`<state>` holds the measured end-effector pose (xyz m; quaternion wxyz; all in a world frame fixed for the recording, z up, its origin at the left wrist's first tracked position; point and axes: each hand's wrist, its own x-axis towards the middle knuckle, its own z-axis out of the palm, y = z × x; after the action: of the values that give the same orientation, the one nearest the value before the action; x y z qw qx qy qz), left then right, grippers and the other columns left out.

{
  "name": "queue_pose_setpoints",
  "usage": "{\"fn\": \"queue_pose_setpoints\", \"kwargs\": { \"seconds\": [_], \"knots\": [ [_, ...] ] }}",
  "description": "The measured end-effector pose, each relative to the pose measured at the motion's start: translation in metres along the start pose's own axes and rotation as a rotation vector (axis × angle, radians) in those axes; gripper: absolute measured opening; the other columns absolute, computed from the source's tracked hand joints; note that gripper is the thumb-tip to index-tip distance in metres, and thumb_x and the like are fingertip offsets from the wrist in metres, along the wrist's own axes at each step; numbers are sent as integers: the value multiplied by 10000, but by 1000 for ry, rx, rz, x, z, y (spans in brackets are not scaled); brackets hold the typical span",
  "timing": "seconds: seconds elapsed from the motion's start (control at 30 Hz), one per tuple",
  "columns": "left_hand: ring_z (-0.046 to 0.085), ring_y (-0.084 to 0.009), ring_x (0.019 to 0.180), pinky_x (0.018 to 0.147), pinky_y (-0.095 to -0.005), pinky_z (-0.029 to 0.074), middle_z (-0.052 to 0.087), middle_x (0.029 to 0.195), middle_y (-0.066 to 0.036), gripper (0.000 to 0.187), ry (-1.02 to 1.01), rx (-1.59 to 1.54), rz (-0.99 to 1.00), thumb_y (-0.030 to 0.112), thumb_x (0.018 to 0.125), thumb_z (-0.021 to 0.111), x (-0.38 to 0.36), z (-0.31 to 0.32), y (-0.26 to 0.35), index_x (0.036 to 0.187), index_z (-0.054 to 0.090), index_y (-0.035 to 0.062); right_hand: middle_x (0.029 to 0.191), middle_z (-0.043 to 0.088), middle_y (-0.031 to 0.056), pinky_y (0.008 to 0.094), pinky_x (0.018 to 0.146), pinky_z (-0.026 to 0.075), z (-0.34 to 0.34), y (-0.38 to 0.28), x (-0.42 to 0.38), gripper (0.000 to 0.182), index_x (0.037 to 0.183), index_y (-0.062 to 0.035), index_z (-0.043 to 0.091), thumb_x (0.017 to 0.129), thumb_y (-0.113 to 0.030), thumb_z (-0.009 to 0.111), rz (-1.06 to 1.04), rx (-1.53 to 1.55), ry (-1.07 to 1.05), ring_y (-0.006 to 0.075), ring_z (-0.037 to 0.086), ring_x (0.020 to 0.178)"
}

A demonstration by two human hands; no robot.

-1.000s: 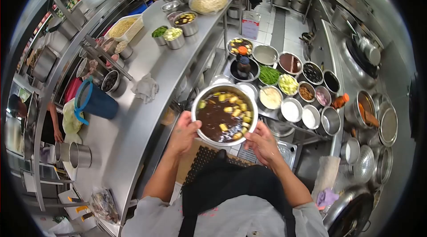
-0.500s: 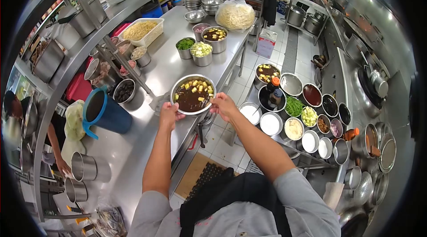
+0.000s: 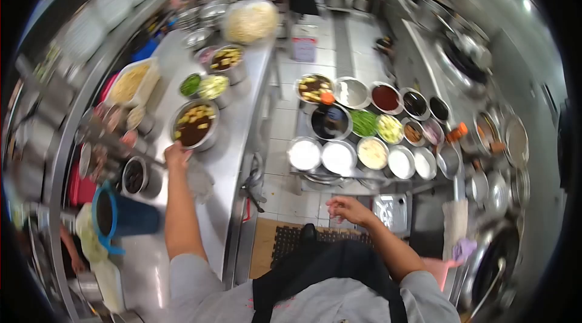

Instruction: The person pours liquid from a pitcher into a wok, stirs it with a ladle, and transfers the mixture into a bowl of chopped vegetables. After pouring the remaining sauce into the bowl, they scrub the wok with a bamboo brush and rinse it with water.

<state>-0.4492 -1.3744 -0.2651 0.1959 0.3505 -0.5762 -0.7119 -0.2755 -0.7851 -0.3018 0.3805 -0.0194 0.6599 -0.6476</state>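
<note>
A steel pot of dark sauce with yellow chunks [image 3: 195, 124] stands on the left steel counter. My left hand [image 3: 177, 156] is at its near rim, fingers closed on the edge. Below the trolley of containers, my right hand [image 3: 350, 209] hangs over the floor, holding nothing, its fingers apart and slightly curled. Just behind the pot are a container of pale green chunks [image 3: 213, 87] and one of chopped greens [image 3: 190, 84]. A grey cloth [image 3: 199, 182] lies beside my left forearm.
A blue jug [image 3: 136, 214] and a bowl of dark pieces [image 3: 135, 175] stand left of my arm. The trolley to the right holds several containers, including white contents [image 3: 339, 157] and dark red sauce [image 3: 385, 98]. A co-worker's arm [image 3: 71, 249] shows at far left.
The pot has moved from between both hands to farther back on the counter. My right hand has let go and moved right. The view has turned right and blurred.
</note>
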Motion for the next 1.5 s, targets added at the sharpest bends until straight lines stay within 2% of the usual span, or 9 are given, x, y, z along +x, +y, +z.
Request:
{"fn": "queue_pose_setpoints", "kwargs": {
  "seconds": [0.23, 0.43, 0.63, 0.73, 1.0, 1.13, 1.27, 1.37, 1.5],
  "knots": [
    [624, -247, 877, 758, -390, 536, 624, 1045, -158, 456, 375, 268, 479, 231, 871, 691, -127, 78, -4, 1220, 478, 29, 804, 614, 43, 264, 568, 526, -20, 98, -199, 231, 1148, -24, 567, 927, -82, 534, 29, -60, 693, 125, 624, 652],
    [629, -226, 970, 819, -324, 538, 620, 1072, -148, 363, -492, 256, 661, 211, 994, 530, -340, 196, -99, 1260, 483, -31, 810, 656, 81, 308, 605, 490, -9, 126, -396, 231, 1092, -15, 622, 868, -70, 619, 36, -259, 1382, 148, 630, 701],
    [611, -158, 947, 848, -280, 501, 614, 1093, -103, 315, -1442, 298, 340, 135, 987, 543, -540, 263, -160, 1265, 518, -10, 830, 615, 172, 441, 717, 480, 8, 182, -628, 233, 1055, -19, 631, 831, -83, 627, 428, -729, 2119, 359, 604, 761],
    [602, -153, 920, 828, -287, 489, 628, 1031, -87, 271, -1805, 407, 488, 84, 950, 557, -657, 275, -195, 1209, 564, 4, 1049, 578, 287, 511, 841, 471, 15, 207, -710, 364, 1072, 33, 590, 818, -202, 701, 801, -816, 2065, 449, 584, 968],
    [602, -159, 849, 757, -284, 499, 627, 969, -84, 260, -2074, 459, 491, 28, 907, 596, -818, 301, -246, 1166, 580, 17, 1139, 599, 275, 485, 931, 466, -50, 336, -755, 382, 1125, 9, 549, 807, -163, 672, 893, -562, 1979, 447, 577, 1100],
    [604, -177, 836, 746, -303, 497, 617, 937, -79, 279, -2096, 471, 549, 39, 898, 610, -834, 345, -270, 1176, 584, 35, 947, 651, 225, 472, 805, 490, -57, 344, -766, 361, 1128, 0, 532, 786, -97, 595, 610, -486, 2075, 393, 646, 933],
    [595, -159, 806, 750, -308, 489, 617, 879, -69, 274, -2060, 502, 564, 39, 898, 599, -847, 401, -306, 1171, 572, 46, 688, 555, 53, 308, 408, 439, -81, 296, -776, 289, 1117, -54, 553, 830, -82, 567, 185, 416, 2005, 137, 564, 569],
    [574, -207, 766, 707, -345, 480, 596, 838, -107, 195, -2034, 505, 565, 66, 895, 591, -861, 438, -340, 1086, 559, 45, 673, 506, -2, 226, 366, 390, -130, 247, -790, 292, 1155, -54, 543, 864, -60, 545, -271, 695, 1894, 76, 502, 534],
    [587, -308, 864, 783, -414, 469, 596, 925, -172, 218, -2051, 593, 692, 96, 831, 653, -874, 467, -366, 1003, 545, 15, 681, 489, 0, 227, 369, 398, -232, 220, -799, 326, 1208, -13, 512, 883, -42, 526, -284, 603, 1880, 76, 444, 465]
  ]
}}
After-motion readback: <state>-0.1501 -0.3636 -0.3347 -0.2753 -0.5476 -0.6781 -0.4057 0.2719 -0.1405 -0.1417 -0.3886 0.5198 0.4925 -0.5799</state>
